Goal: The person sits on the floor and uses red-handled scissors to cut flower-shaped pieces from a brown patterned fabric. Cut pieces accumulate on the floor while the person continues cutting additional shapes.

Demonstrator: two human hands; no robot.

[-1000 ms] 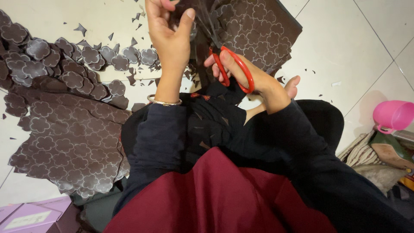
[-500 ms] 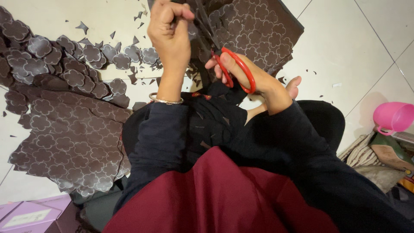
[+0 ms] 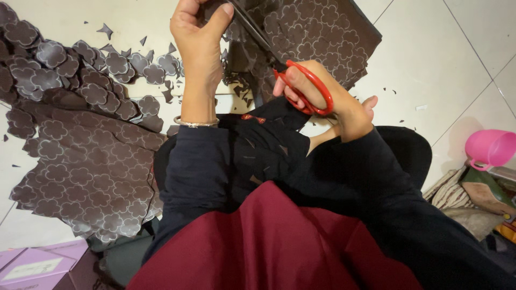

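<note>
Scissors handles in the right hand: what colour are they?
Red scissors handles, right hand; head view.

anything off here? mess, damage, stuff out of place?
Only cutting litter: small brown offcuts are scattered on the white tile floor near the pile of cut flower shapes. The left hand grips the brown patterned sheet; the right hand works the red-handled scissors. Nothing looks damaged.

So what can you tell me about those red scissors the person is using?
The scissors have glossy red loop handles, plastic by the look, and long dark blades. The right hand grips them with fingers through the loops. They slant up and to the left, and the blades reach toward a brown sheet printed with flower outlines. The left hand pinches that sheet just beside the blade tips. Whether the blades are open or closed cannot be told.
</note>
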